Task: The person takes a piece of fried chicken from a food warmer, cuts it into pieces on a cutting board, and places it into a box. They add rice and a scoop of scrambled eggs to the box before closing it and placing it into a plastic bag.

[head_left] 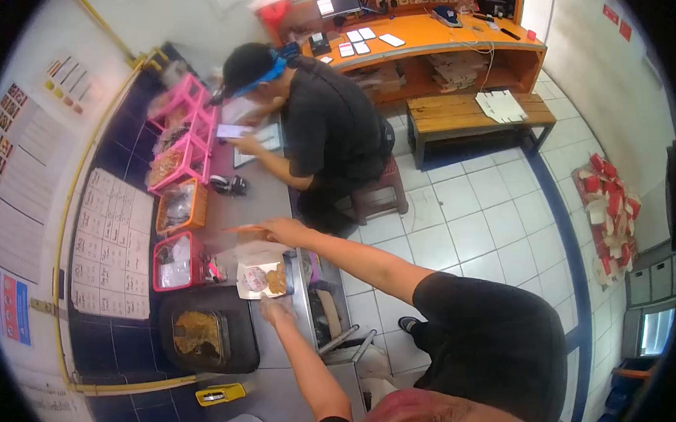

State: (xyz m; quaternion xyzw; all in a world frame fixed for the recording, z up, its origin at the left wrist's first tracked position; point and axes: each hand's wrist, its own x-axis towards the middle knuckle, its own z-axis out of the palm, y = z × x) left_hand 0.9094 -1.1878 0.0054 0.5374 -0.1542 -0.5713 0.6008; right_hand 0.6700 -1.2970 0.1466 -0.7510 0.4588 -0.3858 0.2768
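An open paper box with a whitish mound like rice and a brown fried piece sits at the counter's edge. My left hand is at the box's near edge, its fingers pinched on the rim. Above the box, my right hand is closed around a thin orange item, blurred by motion, which points toward the wall.
A seated co-worker holds a phone farther along the counter. Baskets, red and orange, line the wall near a dark tub. A yellow tool lies nearby. Behind stands a wooden bench.
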